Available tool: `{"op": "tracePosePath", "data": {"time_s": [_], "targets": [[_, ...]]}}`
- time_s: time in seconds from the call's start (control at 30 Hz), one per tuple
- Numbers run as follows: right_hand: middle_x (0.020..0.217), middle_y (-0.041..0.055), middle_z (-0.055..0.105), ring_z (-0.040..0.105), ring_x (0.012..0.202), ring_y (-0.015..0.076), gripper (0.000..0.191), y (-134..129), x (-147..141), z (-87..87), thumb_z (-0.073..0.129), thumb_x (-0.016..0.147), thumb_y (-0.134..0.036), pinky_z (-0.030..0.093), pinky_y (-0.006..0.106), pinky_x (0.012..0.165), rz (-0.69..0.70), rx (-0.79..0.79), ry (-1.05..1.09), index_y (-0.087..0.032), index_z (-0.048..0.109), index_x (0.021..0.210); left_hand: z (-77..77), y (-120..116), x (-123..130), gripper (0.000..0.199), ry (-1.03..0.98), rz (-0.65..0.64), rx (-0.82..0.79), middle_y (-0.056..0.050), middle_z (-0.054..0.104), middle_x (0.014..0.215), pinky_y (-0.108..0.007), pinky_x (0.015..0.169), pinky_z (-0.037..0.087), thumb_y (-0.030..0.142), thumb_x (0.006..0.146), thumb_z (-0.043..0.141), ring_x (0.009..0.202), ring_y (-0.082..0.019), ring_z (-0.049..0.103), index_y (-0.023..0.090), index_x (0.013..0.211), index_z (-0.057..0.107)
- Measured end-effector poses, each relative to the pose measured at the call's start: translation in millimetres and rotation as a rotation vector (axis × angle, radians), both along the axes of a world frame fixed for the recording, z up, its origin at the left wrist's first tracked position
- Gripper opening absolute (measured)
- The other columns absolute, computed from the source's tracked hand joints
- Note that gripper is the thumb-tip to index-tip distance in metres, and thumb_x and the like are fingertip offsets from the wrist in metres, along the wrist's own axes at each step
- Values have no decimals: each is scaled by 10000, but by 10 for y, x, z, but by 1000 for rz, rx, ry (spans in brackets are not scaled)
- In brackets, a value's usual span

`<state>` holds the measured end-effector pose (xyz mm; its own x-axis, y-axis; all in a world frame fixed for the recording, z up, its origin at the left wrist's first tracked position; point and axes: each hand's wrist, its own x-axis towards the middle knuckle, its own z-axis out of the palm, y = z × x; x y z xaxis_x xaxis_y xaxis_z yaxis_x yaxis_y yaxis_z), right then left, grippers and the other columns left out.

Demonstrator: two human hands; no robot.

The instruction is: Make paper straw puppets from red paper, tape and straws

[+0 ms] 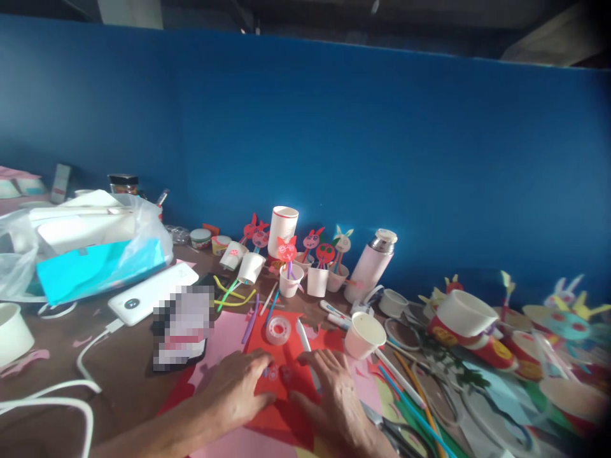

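My left hand rests on a sheet of red paper, its thumb apart from its fingers and nothing held. My right hand lies opposite on the same red paper, thumb spread and fingers reaching forward, also holding nothing. Between the hands, small pinkish shapes show on the red paper, too small to make out. Just beyond the fingertips lies a roll of clear tape. A white pen-like stick lies close to my right fingertips. Pink paper sticks out beside my left hand.
A paper cup stands right of my right hand, with scissors below it. Paper-cup figures and a thermos line the back. Left are a phone, a white power bank with cable, and a plastic bag.
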<state>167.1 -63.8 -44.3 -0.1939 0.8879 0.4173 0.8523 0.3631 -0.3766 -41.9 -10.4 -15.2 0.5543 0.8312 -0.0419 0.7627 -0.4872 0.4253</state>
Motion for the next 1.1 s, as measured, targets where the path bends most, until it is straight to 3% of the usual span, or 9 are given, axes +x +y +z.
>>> {"op": "tracePosePath", "data": {"time_s": [0.27,0.43,0.87,1.1], "targets": [[964,8,686,610,895,253,352,-21,-60,-76,707,760,-363,345,406,858,41,-3,48,-269,548,1061,-88,79,13,343,32,-26,-110,-67,722,1110,-407,894,510,349,782,657,1027,-309,674,237,1106,654],[941,6,665,591,877,246,365,-16,-81,-161,695,763,-408,329,396,844,31,0,45,-273,544,1068,-44,64,23,344,48,-16,-149,-59,722,1133,-414,921,500,331,793,633,1061,-303,666,251,1127,645],[947,0,687,604,908,253,315,17,-135,-240,612,813,-378,305,482,940,57,53,-5,-301,530,1107,-29,48,26,403,140,11,-130,-82,689,1203,-487,964,473,352,812,624,1108,-337,636,240,1199,612],[922,23,680,629,884,267,371,17,-151,-192,648,762,-304,343,516,911,73,59,-43,-257,499,1099,-209,96,-7,378,83,24,-87,-76,711,1152,-495,911,501,388,799,624,1052,-342,661,261,1155,623]]}}
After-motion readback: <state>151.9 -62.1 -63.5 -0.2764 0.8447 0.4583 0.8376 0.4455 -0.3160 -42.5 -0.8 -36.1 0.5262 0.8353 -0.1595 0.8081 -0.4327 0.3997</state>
